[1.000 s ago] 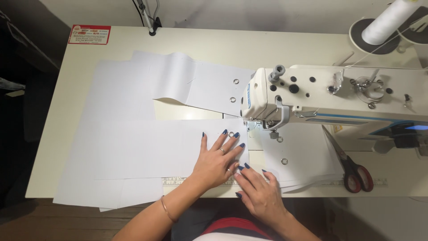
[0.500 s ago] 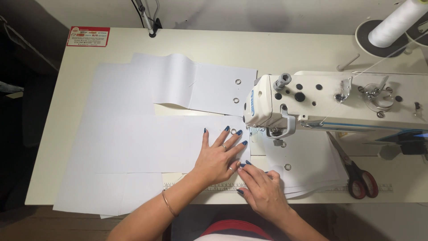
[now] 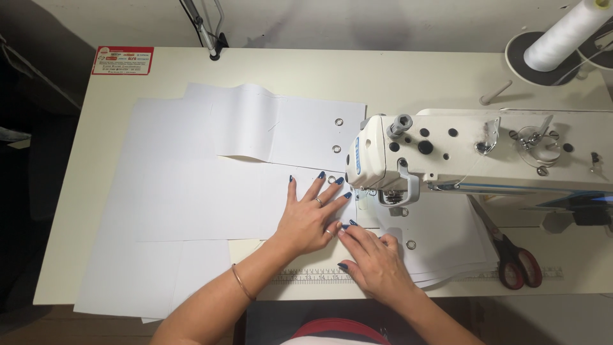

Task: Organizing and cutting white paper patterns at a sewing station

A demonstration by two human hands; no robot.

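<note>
the left hand lies flat on the white fabric, fingers spread wide and pointing toward the needle end of the sewing machine; it grips nothing, only presses down. the right hand is just beside it, nearly touching at the thumb, also flat and open on the cloth with the fingertips close to the foot of the machine. the fabric is spread over the left and middle of the pale table in several overlapping sheets, one folded piece lying toward the back, and its right edge runs in under the machine head. small metal eyelets sit along that edge, and another shows near the right hand. a pair of scissors with red handles lies to the right, well apart from both hands, partly on a stack of white pieces. a cone of white thread stands at the back right corner. a ruler strip runs along the front edge of the table under the right wrist.
</note>
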